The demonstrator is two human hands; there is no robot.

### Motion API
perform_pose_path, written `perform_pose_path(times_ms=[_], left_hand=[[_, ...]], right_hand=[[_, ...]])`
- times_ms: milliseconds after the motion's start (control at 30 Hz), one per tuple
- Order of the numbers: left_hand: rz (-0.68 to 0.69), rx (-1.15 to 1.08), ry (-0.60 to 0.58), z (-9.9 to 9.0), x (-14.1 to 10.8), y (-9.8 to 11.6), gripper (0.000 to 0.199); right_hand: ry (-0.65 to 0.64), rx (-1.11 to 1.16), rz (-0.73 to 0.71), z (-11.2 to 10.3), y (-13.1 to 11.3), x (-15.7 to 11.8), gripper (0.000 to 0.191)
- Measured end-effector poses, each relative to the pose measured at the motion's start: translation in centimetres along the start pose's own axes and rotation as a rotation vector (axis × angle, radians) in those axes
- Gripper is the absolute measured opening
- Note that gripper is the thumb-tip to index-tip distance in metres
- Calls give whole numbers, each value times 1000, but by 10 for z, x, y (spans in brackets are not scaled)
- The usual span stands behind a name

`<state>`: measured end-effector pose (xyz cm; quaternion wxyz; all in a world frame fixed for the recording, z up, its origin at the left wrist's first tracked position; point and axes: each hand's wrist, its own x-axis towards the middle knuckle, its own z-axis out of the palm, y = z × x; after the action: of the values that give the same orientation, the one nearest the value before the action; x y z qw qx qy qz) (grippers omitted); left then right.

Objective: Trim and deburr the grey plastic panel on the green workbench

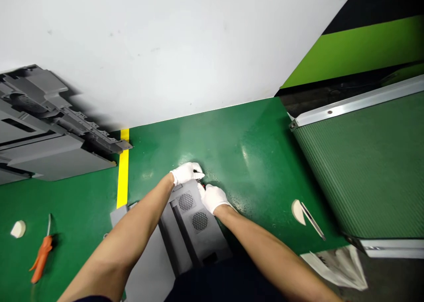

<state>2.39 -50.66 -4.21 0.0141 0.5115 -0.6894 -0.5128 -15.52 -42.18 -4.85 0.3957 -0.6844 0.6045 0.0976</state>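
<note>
Both my hands wear white gloves. My left hand [186, 173] and my right hand [213, 198] pinch a small black-and-red item [201, 185] between them, mostly hidden by the fingers, so I cannot tell what it is. They are just above the far end of a grey plastic panel [202, 231] with round speaker-like grilles, which lies on the green floor [232, 160]. My forearms hide part of the panel, and its near end is out of sight.
A larger grey plastic assembly [43, 125] lies at far left by a yellow floor line [123, 169]. An orange-handled tool [41, 258] and a white round piece [18, 229] lie left; a white-handled blade [303, 216], crumpled white sheet [334, 266] and green conveyor belt [357, 165] lie right.
</note>
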Motion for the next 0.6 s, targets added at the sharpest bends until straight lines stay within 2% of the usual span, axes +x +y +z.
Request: perform_pose_path(times_ms=[67,133,300,400,500,600], left_hand=[[83,-77,12,-2,-4,-7,38],[42,-50,-42,-3,-2,-5,36],[-426,253,-112,7,21,22,36],[-549,322,-110,16,40,36,41],[-557,316,-113,16,47,41,43],[-451,240,-119,6,29,33,46]], right_hand=[[-9,-1,-6,0,-1,1,64],[-11,-8,7,-1,-2,1,64],[4,-40,31,-3,-8,-4,65],[7,-40,48,-2,-10,-5,67],[-3,-38,57,-2,-9,-4,70],[-32,-34,40,-2,-3,-1,72]])
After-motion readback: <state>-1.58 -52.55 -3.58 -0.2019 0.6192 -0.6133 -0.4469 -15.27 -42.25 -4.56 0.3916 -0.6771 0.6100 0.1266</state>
